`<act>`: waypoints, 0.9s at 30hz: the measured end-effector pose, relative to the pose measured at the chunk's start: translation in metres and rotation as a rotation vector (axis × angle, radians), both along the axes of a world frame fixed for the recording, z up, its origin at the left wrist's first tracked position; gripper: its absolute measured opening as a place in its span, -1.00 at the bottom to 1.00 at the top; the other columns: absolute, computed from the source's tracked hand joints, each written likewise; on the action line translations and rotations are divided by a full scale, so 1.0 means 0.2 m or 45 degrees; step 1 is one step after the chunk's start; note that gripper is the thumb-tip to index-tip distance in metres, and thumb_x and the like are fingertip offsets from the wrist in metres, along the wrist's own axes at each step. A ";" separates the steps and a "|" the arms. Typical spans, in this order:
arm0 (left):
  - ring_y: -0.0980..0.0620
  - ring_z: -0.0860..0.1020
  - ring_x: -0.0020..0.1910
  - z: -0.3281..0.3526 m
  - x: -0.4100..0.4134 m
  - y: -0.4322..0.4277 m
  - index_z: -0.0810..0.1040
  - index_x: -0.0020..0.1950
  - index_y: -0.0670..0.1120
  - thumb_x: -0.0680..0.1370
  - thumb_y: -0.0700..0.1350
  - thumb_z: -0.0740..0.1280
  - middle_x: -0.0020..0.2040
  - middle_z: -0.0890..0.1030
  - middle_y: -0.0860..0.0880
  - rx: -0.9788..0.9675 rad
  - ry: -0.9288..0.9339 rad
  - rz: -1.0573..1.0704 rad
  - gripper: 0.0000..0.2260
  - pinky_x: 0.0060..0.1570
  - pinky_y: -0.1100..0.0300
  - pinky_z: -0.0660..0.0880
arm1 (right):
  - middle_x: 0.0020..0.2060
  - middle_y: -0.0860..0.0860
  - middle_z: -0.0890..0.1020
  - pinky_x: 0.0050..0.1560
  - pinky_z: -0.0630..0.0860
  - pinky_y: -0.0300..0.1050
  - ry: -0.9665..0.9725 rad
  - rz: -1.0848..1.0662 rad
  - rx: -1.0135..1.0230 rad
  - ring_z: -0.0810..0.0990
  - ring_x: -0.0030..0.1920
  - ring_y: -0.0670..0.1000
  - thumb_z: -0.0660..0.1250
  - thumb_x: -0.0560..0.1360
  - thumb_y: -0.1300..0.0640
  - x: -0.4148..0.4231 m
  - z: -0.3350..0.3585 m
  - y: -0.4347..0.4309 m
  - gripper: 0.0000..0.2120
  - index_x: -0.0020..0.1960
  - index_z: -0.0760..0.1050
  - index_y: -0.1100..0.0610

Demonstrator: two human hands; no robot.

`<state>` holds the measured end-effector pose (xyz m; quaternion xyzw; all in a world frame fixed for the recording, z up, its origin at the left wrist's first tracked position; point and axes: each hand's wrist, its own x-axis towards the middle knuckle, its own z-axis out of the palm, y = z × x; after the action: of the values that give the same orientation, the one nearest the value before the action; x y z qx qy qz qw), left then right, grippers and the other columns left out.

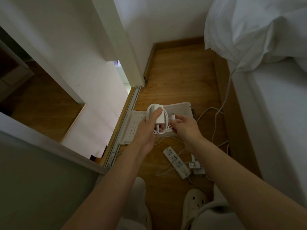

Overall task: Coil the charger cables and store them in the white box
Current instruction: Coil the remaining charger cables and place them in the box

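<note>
The charger (pixel 159 117), the cable (pixel 163 129) coiled round it, sits in the left hand (pixel 146 130), just left of the right hand (pixel 186 128). Beyond and beneath both hands lies the box (pixel 180 107). What seems to be its lid (pixel 132 127) lies under the left hand. A power strip (pixel 176 162) lies nearer the person than the right hand, and the bed (pixel 274 113) stands well to its right.

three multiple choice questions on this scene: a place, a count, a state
1. Where is the white box? A on the bed; B on the floor; C on a shelf.
2. How many power strips lie on the floor? A one; B two; C four.
3. The cable in the left hand is: A looped in a coil; B stretched straight; C knotted.
1 B, it sits on the floor. 2 B, two lie close together. 3 A, loops show by the charger.
</note>
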<state>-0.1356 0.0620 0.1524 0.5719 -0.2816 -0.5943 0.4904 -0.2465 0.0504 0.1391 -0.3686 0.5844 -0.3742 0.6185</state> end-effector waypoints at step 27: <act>0.07 0.61 -0.23 -0.02 0.04 0.01 0.52 0.02 -0.07 0.61 0.05 0.17 -0.20 0.66 -0.08 0.077 0.199 -0.112 -0.77 -0.28 0.28 0.55 | 0.03 0.14 0.61 -0.14 0.58 -0.28 -0.085 0.112 -0.364 0.63 -0.03 0.03 0.24 0.56 0.24 0.04 0.01 0.08 -0.76 0.21 0.42 0.07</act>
<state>-0.1286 0.0644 0.1481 0.5255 -0.2491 -0.6662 0.4669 -0.2384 0.0665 0.1414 -0.4655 0.4876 -0.4383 0.5945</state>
